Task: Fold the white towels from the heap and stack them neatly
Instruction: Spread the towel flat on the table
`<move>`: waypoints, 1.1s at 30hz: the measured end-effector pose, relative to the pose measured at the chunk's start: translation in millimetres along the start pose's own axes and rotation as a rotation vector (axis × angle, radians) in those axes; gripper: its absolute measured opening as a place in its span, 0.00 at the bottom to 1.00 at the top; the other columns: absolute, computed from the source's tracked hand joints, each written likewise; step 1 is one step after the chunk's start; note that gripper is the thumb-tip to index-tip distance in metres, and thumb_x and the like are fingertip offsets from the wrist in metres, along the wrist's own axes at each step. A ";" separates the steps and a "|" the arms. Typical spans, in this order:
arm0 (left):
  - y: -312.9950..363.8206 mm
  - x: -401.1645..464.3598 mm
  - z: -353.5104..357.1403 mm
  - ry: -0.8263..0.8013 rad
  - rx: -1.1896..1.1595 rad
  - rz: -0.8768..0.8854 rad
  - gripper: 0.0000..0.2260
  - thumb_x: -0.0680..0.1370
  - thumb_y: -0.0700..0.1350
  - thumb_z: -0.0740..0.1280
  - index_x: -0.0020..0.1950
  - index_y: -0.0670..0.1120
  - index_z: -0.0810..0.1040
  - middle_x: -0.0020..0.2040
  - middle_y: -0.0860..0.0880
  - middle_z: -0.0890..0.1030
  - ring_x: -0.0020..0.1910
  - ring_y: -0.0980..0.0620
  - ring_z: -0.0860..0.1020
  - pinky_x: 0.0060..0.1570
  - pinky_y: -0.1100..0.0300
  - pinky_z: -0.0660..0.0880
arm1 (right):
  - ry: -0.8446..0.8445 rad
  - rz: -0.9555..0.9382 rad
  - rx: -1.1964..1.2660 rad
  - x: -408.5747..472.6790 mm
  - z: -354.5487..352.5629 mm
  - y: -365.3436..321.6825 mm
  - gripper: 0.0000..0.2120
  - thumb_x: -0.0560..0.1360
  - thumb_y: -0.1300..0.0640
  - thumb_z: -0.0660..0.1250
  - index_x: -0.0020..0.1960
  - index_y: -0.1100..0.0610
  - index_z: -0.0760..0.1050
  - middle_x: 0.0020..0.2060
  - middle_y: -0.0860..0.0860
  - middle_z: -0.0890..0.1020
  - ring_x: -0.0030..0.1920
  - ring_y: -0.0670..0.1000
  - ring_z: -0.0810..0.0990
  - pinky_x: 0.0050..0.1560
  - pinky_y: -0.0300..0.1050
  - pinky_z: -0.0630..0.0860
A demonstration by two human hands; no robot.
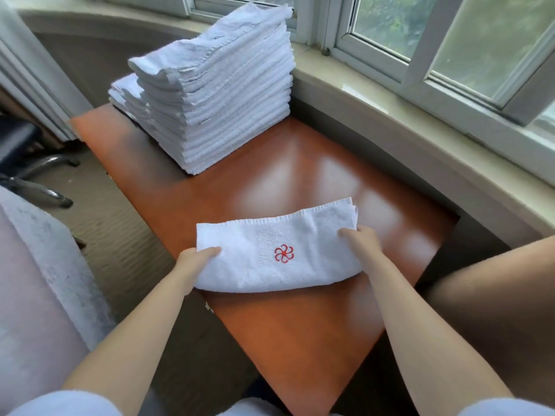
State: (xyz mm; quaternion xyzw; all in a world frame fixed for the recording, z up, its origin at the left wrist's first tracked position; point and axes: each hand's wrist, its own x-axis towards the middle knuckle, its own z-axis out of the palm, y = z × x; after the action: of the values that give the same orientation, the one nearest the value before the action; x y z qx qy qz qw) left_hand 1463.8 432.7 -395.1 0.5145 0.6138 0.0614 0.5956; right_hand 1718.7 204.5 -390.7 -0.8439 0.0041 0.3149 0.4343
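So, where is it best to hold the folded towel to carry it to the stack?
Probably at its two short ends, one hand from each side, as the left hand and right hand grip now. The folded towel is long and limp, so its middle would sag.

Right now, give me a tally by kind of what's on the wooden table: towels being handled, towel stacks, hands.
Towel in hand, folded, red emblem up: 1
Stacks of folded white towels: 2, the tall stack and a lower stack behind it
Hands on the towel: 2, left hand and right hand
Total: 5, all on or over the table
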 end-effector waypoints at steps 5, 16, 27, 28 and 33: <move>15.3 -46.6 -36.9 -0.125 -0.263 0.062 0.15 0.76 0.48 0.70 0.61 0.43 0.77 0.52 0.44 0.83 0.50 0.45 0.82 0.44 0.53 0.78 | -0.182 -0.156 0.149 -40.6 30.8 -24.5 0.07 0.71 0.59 0.64 0.46 0.62 0.75 0.38 0.53 0.78 0.39 0.54 0.78 0.41 0.45 0.72; 61.2 -16.2 -187.5 -0.187 -0.470 0.203 0.16 0.77 0.48 0.64 0.62 0.43 0.77 0.53 0.42 0.82 0.49 0.43 0.81 0.44 0.52 0.75 | -0.314 -0.239 0.213 -106.9 179.5 -130.9 0.21 0.62 0.54 0.60 0.54 0.60 0.76 0.44 0.52 0.78 0.44 0.55 0.78 0.45 0.46 0.74; 131.4 106.8 -311.6 -0.295 -0.641 0.158 0.17 0.77 0.43 0.59 0.35 0.43 0.84 0.36 0.46 0.83 0.34 0.48 0.83 0.32 0.61 0.78 | -0.289 -0.240 0.212 -96.1 332.7 -236.7 0.16 0.64 0.51 0.63 0.48 0.58 0.76 0.43 0.50 0.81 0.45 0.54 0.80 0.48 0.49 0.76; 139.5 118.6 -316.0 -0.305 -0.639 0.154 0.17 0.76 0.42 0.58 0.35 0.42 0.83 0.34 0.45 0.82 0.33 0.48 0.82 0.32 0.61 0.78 | -0.299 -0.238 0.214 -90.9 342.1 -246.1 0.14 0.64 0.50 0.62 0.44 0.58 0.74 0.41 0.51 0.79 0.43 0.54 0.79 0.45 0.48 0.75; 191.2 165.2 -332.1 -0.370 -0.662 0.214 0.18 0.76 0.39 0.55 0.31 0.43 0.80 0.30 0.46 0.79 0.30 0.48 0.80 0.31 0.61 0.77 | -0.403 -0.302 0.167 -56.2 398.0 -302.1 0.14 0.68 0.52 0.64 0.46 0.62 0.72 0.40 0.51 0.77 0.42 0.53 0.78 0.43 0.45 0.74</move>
State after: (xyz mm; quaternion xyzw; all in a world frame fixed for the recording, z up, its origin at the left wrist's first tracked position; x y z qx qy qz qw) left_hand 1346.2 816.2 -279.9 0.3581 0.3858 0.2240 0.8202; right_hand 1548.3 670.4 -308.9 -0.7163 -0.1823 0.4069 0.5367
